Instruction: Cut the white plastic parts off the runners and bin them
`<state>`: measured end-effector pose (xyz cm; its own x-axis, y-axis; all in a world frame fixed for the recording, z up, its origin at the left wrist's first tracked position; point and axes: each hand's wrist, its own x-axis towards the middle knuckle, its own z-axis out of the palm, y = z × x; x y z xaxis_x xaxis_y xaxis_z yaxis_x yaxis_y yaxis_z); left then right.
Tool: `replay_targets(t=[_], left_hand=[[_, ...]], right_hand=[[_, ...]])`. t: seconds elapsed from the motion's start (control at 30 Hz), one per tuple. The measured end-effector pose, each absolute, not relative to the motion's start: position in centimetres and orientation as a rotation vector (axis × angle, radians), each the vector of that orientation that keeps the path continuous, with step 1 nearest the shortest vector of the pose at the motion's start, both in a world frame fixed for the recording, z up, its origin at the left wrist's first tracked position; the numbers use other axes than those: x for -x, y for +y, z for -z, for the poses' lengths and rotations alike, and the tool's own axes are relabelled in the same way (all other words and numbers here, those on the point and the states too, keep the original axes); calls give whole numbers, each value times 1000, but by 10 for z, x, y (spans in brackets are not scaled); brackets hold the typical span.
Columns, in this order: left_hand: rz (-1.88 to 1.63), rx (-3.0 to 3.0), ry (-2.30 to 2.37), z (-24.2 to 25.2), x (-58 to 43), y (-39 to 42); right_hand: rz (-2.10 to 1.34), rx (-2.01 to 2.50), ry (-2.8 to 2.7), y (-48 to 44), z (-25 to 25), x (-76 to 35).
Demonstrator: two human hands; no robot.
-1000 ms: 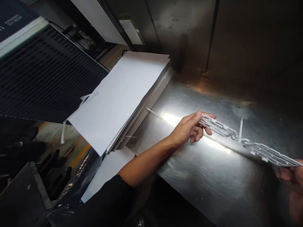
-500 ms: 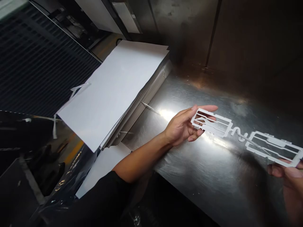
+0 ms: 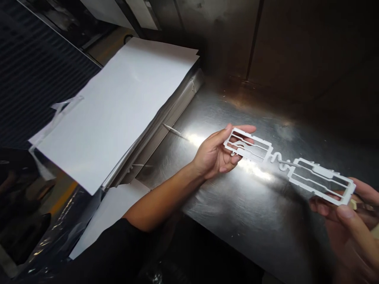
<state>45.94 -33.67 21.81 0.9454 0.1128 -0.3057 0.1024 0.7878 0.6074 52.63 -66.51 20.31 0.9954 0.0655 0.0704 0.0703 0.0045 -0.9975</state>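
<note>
Two white plastic rectangular frames (image 3: 325,172) with thin inner bars are joined by a curly sprue (image 3: 276,158) with a thin straight stem. The pair is held above the metal table, slanting down to the right. My left hand (image 3: 211,154) grips the outer end of the left frame (image 3: 257,157), thumb on top and fingers behind it. At the far end, my right hand (image 3: 349,221) pinches the right frame by its corner, thumb in front. A small yellowish and dark item (image 3: 359,205) shows in the right palm; I cannot make out what it is.
A shiny, scratched metal table (image 3: 233,221) lies beneath my hands, backed by a dark metal panel (image 3: 296,47). To the left stands a stack topped by a large white sheet (image 3: 118,106). Clear plastic wrap (image 3: 56,232) hangs at its near side.
The view has shifted, so the stack, my hands and the frames sit further left. More of my right hand shows now, including the item in its palm. Both grips look the same.
</note>
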Motion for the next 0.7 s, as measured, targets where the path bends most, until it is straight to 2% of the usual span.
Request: replay_targets(t=[0.7], left_hand=[[-69, -772, 493, -223, -467, -345]], right_hand=[[-119, 1467, -255, -657, -213, -512]])
